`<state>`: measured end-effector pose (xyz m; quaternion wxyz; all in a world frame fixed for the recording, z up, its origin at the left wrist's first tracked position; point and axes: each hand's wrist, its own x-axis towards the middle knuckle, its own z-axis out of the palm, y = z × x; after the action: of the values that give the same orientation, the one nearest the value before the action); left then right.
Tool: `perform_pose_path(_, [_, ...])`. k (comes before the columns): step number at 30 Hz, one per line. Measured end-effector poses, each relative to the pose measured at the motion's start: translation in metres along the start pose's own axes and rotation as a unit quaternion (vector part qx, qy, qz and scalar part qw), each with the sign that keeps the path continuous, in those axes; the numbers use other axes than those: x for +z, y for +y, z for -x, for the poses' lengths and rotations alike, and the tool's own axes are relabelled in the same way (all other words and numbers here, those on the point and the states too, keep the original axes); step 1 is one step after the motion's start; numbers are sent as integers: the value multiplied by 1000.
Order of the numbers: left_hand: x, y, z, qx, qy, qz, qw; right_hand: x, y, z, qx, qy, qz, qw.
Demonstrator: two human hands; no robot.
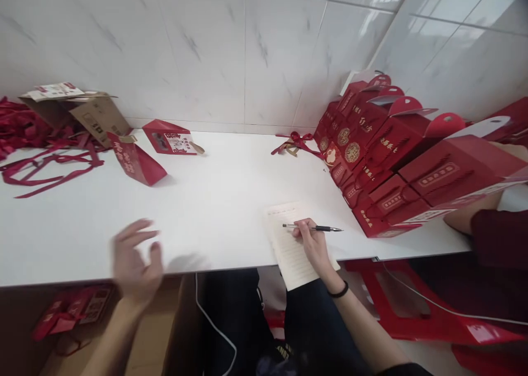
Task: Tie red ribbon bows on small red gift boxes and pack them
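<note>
My right hand (315,248) is closed round a black and clear pen (328,228), which lies sideways across the fingers with its tip pointing right. Beneath that hand is a lined cream sheet of paper (291,260), partly hanging over the table's front edge. My left hand (138,258) is raised near the front edge at the left, slightly blurred, fingers apart and nothing in it. Beyond it stand a red triangular box (138,161) and a second red box (169,138) with a picture label.
Stacked red gift boxes (412,156) fill the table's right side, with a person's dark sleeve (499,236) behind them. A red ribbon bow (295,141) lies near the wall. At left are loose red ribbons (53,164) and a cardboard box (101,117). A white cable (214,324) hangs below.
</note>
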<state>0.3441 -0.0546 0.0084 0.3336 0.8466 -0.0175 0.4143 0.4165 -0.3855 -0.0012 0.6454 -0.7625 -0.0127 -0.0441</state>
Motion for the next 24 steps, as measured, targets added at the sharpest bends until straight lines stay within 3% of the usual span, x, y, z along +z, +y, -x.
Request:
perform_pose_path(1, [24, 21, -11, 41, -3, 30, 999, -1, 0, -1, -9, -3, -7, 1000])
perform_pose_path(3, [70, 61, -25, 86, -146, 116, 979, -9, 1, -9, -31, 6, -17, 999])
perform_pose_path(6, [132, 108, -23, 209, -358, 220, 883, -31, -1, -30, -32, 23, -11, 999])
perform_pose_path(9, [174, 132, -11, 295, -469, 232, 800, -49, -6, -56, 41, -10, 20, 999])
perform_pose_path(12, [199, 138, -5, 320, -500, 221, 774, -51, -2, -80, 51, -46, 7, 998])
perform_pose_path(17, [215, 129, -3, 229, -481, 238, 812, -45, 19, -100, 36, -4, -65, 997])
perform_pose_path(20, [217, 126, 1, 214, -474, 241, 820, -46, 25, -103, 0, -31, -131, 991])
perform_pose_path(24, [218, 127, 2, 214, -481, 193, 828, -44, 26, -101, -25, 6, -79, 997])
